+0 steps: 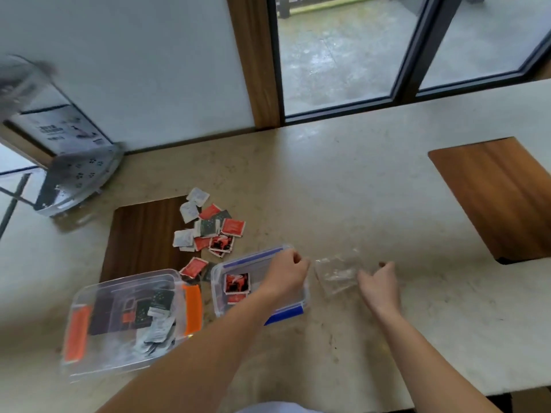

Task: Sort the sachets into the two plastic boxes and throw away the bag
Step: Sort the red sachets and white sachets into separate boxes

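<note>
step in hand: the sorting looks partly done; a heap of sachets lies unsorted on the bench, and both hands are at the clear bag, so i judge the bag is being gathered up or emptied before it is thrown away.
orange-latched box (131, 320): lower left of the frame, clear hard plastic, rounded rectangle with orange clips at either end; dark, white and a little orange sachets lie inside.
loose sachets (208, 228): left of centre, small flat squares of glossy foil or paper in white, red-orange and dark green, overlapping, partly on a dark wooden inlay and partly on the stone.
stray red sachet (194, 267): just beyond the far corner of the orange-latched box, tilted, between the two boxes.
blue-latched box (226, 271): centre, smaller clear plastic tub with blue clips; red-and-black sachets lie flat in it.
left hand (287, 274): over the right far corner of the blue-latched box, fingers curled closed as if pinching; what they hold, if anything, i cannot tell through the blur.
bag (337, 274): right of centre, thin, crinkled, see-through film lying on the bench between the hands, apparently empty.
right hand (380, 281): just right of the bag, fingers loosely spread and open, near or touching its edge.
bench (387, 180): pale, mottled polished stone, smooth and flat.
next move: likely a gentle pinch on the limp film to lift it clear, then back to the heap.
</note>
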